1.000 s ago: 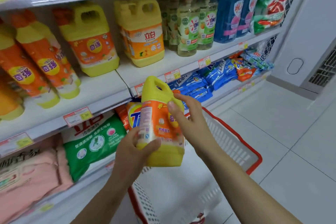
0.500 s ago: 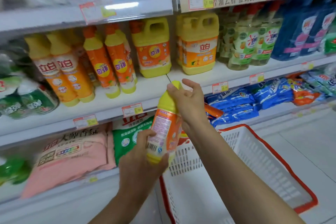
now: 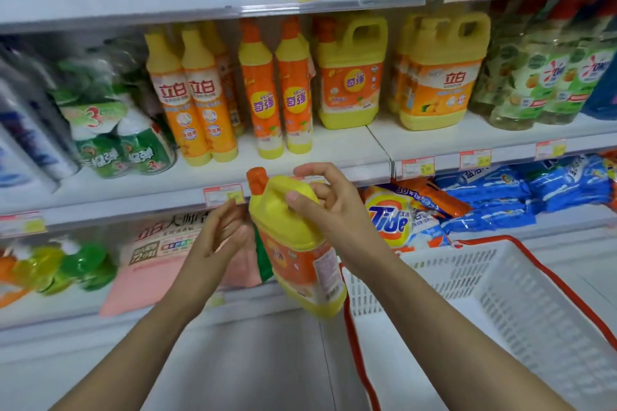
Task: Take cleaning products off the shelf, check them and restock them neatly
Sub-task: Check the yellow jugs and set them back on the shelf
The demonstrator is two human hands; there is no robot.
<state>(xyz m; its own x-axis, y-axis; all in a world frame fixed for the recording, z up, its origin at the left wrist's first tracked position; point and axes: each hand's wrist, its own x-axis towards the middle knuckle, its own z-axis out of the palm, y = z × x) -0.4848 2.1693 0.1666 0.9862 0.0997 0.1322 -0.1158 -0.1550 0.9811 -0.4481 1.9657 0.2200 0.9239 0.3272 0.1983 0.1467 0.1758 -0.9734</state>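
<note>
A yellow detergent jug with an orange label and orange cap hangs tilted in front of the shelf. My right hand grips it by the top handle. Just left of the jug is my left hand, fingers straight and blurred, holding nothing. On the shelf behind stand a matching yellow jug and a bigger yellow jug, with tall orange bottles to their left.
A white basket with a red rim sits at lower right, beside the shelving. Tide bags and blue packs lie on the lower shelf. Green refill bottles stand at left. Price tags line the shelf edges.
My left hand has let go of the jug's base and moved off to the left. The right hand now carries the jug alone by its handle. The view shifted left.
</note>
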